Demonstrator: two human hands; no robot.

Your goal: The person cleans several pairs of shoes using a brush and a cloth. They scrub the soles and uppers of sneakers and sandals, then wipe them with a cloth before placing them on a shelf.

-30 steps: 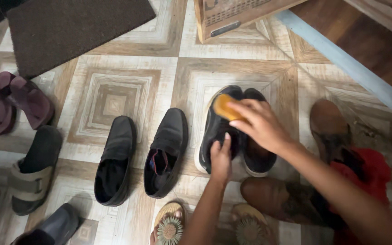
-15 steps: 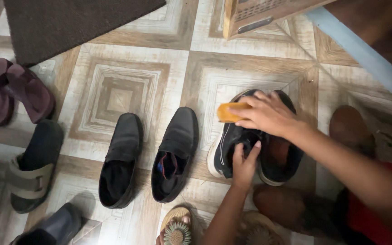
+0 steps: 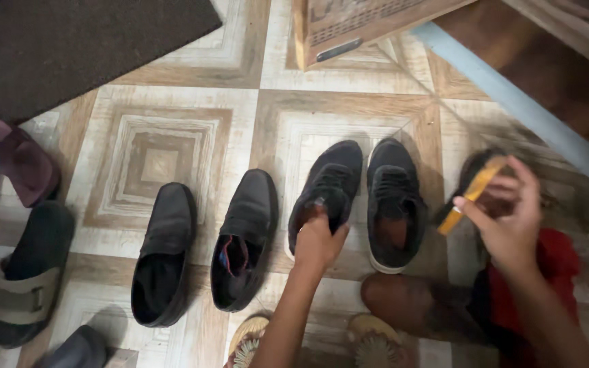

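**Black lace-up sneaker: held at the collar, brush lifted off**

Black lace-up sneaker with pale sole edge [image 3: 326, 187] sits flat on the patterned tile floor [image 3: 158, 157], the left one of its pair; its twin [image 3: 391, 197] lies just beside it on the right. Left hand [image 3: 318, 242] is closed on the sneaker's heel collar, fingers tucked into the opening. Right hand [image 3: 509, 218] is clenched around a yellow-backed, dark-bristled shoe brush [image 3: 470, 193], held clear to the right of the pair, blurred.

Judgement: sneaker looks light, with a soft fabric upper that will dent under pressure, and a stiffer sole and heel. Collar or heel counter is the firm grip point; the toe would collapse. Black leather loafers [image 3: 206, 249] lie left of the sneaker.
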